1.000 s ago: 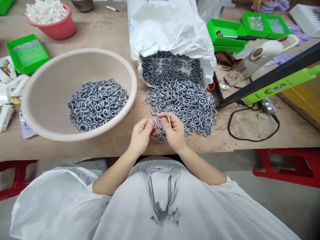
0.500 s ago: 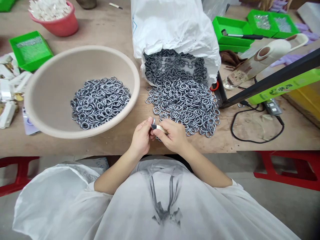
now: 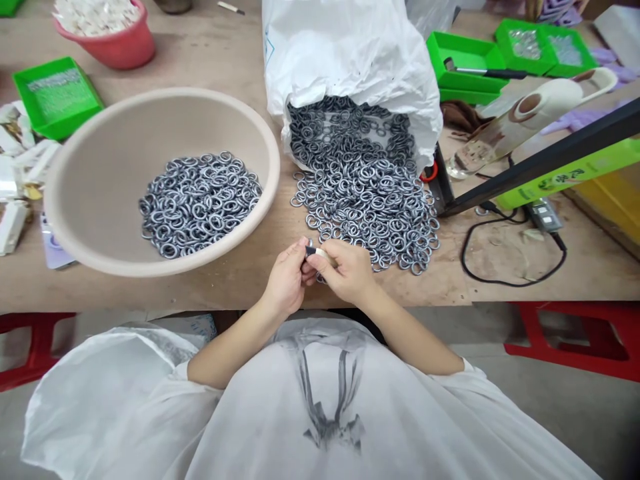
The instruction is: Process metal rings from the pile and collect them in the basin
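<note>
My right hand is closed around a small tool with a pale handle and a dark end, perhaps a knife; most of it is covered by fingers. Against that dark end, my left hand is pinched, with the edge of a grey ring showing at its fingertips. Both hands meet at the near edge of a pile of grey rings, which spills from a white sack. To the left, a large beige basin holds a heap of similar rings.
A red tub of white pieces and a green tray stand at the back left. On the right are a slanted black bar, a clear jug, a black cable and green bins. Red stools flank me.
My hands stay together at nearly the same spot, with the tool and the left fingertips shifted very slightly. The view has moved a little; the basin and the ring pile look unchanged.
</note>
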Motion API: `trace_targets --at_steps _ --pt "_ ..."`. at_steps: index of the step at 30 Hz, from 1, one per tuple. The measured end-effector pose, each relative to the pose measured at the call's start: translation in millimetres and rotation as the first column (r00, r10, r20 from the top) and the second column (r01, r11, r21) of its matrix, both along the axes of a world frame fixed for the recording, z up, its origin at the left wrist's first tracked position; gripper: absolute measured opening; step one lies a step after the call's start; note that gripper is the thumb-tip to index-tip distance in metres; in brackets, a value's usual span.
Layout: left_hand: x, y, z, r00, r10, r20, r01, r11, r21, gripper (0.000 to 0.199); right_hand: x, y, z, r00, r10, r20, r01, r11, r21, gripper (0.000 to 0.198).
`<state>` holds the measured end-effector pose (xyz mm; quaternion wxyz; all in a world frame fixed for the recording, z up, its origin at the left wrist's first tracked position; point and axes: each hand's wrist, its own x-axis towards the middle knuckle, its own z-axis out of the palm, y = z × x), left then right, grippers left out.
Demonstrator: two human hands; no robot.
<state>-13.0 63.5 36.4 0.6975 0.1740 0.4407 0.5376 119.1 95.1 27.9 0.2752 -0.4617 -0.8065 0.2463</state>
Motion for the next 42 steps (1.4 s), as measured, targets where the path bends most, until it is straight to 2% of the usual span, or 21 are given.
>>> trace_targets --at_steps 3,5,8,11,14,16,19,23,27,31,34,37,42 --pt "-3.5 -3.8 -1.2 0.995 -0.099 0.015 0.098 0.994 0.039 0.048 8.1 18.6 -5.7 0.983 -0.184 0.014 0.184 0.976 -0.116 0.049" --pt "-8.2 -5.5 -5.0 0.995 -0.102 -0.010 0.102 0.994 0.050 0.048 11.6 32.4 -7.6 0.960 -0.254 0.115 0.265 0.959 -0.101 0.045" --pt "-16.8 -5.5 -14.7 0.997 -0.051 -0.065 0.055 0.997 0.058 0.044 6.9 47.6 -7.4 0.925 -0.218 0.311 0.235 0.972 -0.020 0.033" --pt "-23.6 -3.9 -23.4 0.996 -0.039 -0.081 0.044 0.997 0.058 0.038 -7.6 56.2 -7.3 0.863 -0.129 0.488 0.141 0.990 0.013 0.036" --pt "-27.9 -1.6 -27.0 0.999 -0.008 -0.052 0.010 0.999 0.045 0.038 -19.8 61.1 -9.0 0.806 -0.076 0.587 0.092 0.996 0.002 0.027" --pt "-30.3 0.4 -27.2 1.000 0.018 -0.020 -0.018 1.000 0.009 0.032 -22.8 62.8 -10.1 0.793 -0.085 0.603 0.108 0.994 -0.001 0.027" --pt "-33.5 4.8 -26.1 0.999 0.046 0.017 -0.045 0.997 -0.056 0.023 -20.6 63.1 -10.4 0.815 -0.115 0.568 0.145 0.989 -0.008 0.027" --pt "-33.9 14.7 -21.0 1.000 0.023 0.010 -0.022 0.996 -0.082 0.021 -12.2 63.7 -6.1 0.892 -0.143 0.429 0.171 0.985 -0.026 0.022" --pt "-25.8 31.0 -10.4 0.998 -0.051 -0.034 0.049 0.997 -0.051 0.035 -1.6 68.4 3.0 0.963 -0.130 0.234 0.151 0.986 -0.071 0.018" --pt "-10.4 52.2 -4.9 0.972 -0.180 -0.151 0.177 0.984 -0.034 0.049 10.0 76.5 4.5 0.995 -0.103 0.020 0.105 0.986 -0.130 0.017" --pt "0.0 65.7 -10.8 0.941 -0.210 -0.267 0.207 0.978 -0.040 0.055 17.9 80.6 -2.6 0.992 -0.061 -0.108 0.045 0.988 -0.147 0.012" --pt "5.1 72.9 -20.1 0.930 -0.171 -0.326 0.183 0.983 0.006 0.056 24.3 79.7 -10.0 0.984 -0.024 -0.175 0.004 0.994 -0.112 0.012" --pt "1.5 73.1 -28.0 0.921 -0.120 -0.371 0.153 0.986 0.060 0.050 29.3 71.6 -10.9 0.986 0.082 -0.149 -0.084 0.996 -0.010 0.024"
